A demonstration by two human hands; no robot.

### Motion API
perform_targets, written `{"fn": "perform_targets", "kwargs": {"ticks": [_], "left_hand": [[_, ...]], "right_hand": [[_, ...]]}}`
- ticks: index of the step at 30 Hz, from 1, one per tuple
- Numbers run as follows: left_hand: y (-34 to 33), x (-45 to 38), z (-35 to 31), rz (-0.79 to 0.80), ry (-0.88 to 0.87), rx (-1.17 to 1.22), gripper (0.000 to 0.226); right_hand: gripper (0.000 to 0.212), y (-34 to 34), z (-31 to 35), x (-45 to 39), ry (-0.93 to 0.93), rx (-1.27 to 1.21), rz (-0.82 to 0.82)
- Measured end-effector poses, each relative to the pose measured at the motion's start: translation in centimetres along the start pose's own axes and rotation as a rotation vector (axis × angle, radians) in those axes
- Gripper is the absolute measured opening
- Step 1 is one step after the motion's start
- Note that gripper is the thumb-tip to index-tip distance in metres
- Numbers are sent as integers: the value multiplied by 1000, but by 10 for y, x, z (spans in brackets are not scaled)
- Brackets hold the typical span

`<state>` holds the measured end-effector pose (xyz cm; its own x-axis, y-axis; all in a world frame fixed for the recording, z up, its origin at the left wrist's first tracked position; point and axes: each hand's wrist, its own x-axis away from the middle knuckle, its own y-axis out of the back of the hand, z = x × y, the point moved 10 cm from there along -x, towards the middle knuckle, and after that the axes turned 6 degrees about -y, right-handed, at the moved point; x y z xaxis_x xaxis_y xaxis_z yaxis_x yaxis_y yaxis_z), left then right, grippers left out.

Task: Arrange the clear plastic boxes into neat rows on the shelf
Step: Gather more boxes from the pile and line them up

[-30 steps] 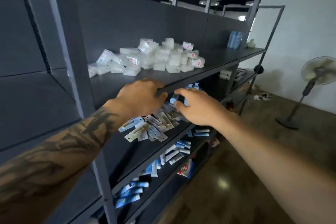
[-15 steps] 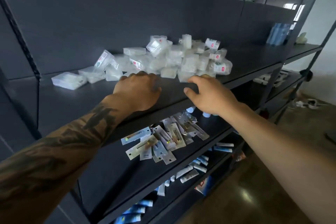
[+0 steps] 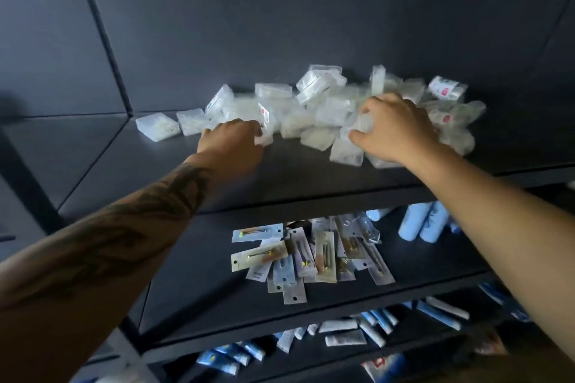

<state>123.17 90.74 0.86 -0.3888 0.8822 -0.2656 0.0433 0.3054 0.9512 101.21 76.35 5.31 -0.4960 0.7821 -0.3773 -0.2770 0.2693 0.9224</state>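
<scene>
Blister packs (image 3: 311,253) are lying on the lower shelf. Above, on the dark shelf (image 3: 155,171), the left hand (image 3: 231,141) is touching, grip unclear, and the right hand (image 3: 393,129) is pinching, the heaped clear plastic boxes (image 3: 323,109).

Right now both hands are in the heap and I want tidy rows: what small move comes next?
Probably lift the box under the right hand and set it beside the two flat boxes at the left end. Those already lie side by side, while the pile is jumbled.
</scene>
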Motion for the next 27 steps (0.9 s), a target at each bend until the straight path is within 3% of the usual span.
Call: {"fn": "perform_targets", "kwargs": {"ticks": [7, 14, 22, 27], "left_hand": [[-1, 5, -21, -51, 24, 103, 31], [0, 17, -37, -50, 80, 162, 46], [17, 55, -46, -95, 35, 230, 48], [45, 121, -16, -151, 58, 276, 47]], "right_hand": [[60, -15, -6, -18, 114, -29, 63], [68, -7, 4, -2, 171, -76, 31], [71, 9, 45, 38, 248, -142, 30], [65, 20, 98, 77, 322, -207, 35]]}}
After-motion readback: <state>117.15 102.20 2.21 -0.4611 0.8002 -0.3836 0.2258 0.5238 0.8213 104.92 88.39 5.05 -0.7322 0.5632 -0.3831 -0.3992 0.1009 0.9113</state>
